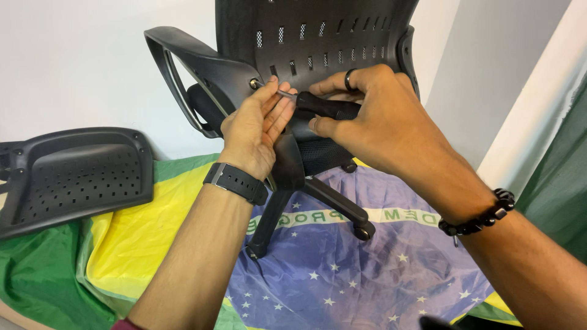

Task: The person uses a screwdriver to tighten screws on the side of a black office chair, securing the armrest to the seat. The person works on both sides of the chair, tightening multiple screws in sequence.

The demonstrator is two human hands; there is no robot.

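Observation:
A black office chair (318, 36) stands with its slotted plastic backrest facing me. My right hand (373, 116) grips the black handle of a screwdriver (327, 107), whose thin metal shaft points left at a brass-coloured screw (253, 83) in the chair's left armrest bracket (202, 67). My left hand (257, 125) is open with its fingertips steadying the shaft near the screw. A black watch is on my left wrist, a beaded bracelet and a ring on my right.
A separate black perforated chair panel (73, 174) lies at the left. A green, yellow and blue flag (342, 275) covers the floor under the chair's wheeled base (330, 201). White walls stand behind, and a green cloth (559, 189) hangs at the right.

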